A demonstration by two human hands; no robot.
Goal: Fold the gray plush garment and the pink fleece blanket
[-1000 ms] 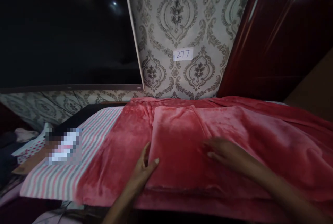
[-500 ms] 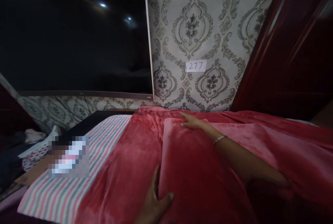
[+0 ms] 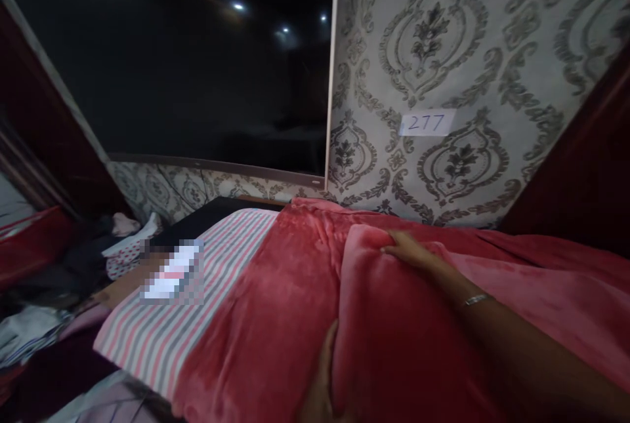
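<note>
Red plush blanket (image 3: 394, 324), folded, lies spread across the bed.
</note>
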